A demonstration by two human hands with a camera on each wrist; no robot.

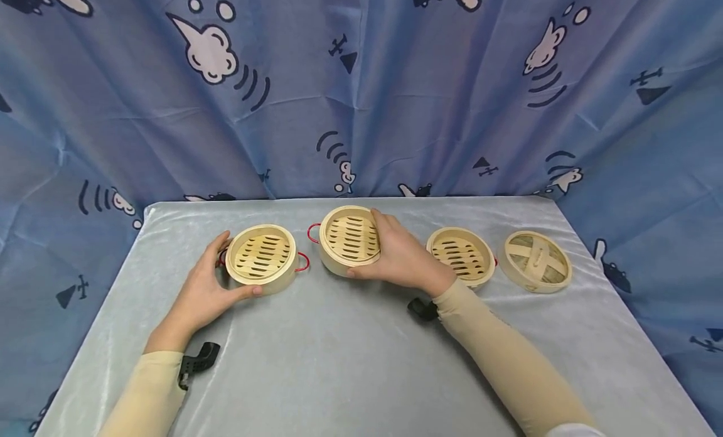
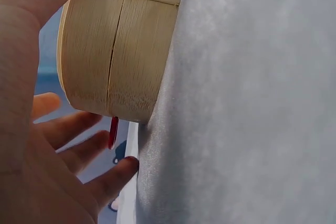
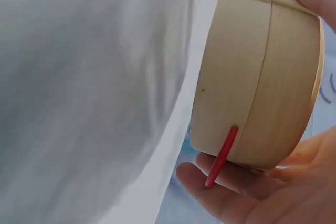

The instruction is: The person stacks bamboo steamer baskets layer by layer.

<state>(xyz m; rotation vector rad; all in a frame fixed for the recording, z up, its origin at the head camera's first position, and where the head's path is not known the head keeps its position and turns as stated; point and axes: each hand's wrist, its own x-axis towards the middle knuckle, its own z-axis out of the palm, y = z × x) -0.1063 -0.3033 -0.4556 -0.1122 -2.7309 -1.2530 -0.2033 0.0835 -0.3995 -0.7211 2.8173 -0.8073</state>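
On the left stands a round bamboo steamer basket (image 1: 262, 258) with a slatted base and red loop handles. My left hand (image 1: 200, 296) holds it from the left, the thumb at its front wall and the fingers spread around the far side. A second bamboo steamer basket (image 1: 344, 239), just to the right, is gripped by my right hand (image 1: 403, 255) from its right side. That basket seems raised a little off the cloth. In the right wrist view, its red handle (image 3: 222, 156) sticks out by my fingers. A small gap separates the two baskets.
Behind my right wrist sits a third steamer basket (image 1: 460, 255), partly covered by the arm. A bamboo lid (image 1: 538, 261) with a crossed strap lies to its right. Pale cloth (image 1: 316, 361) covers the table, and a blue patterned curtain (image 1: 361, 79) hangs along its back edge.
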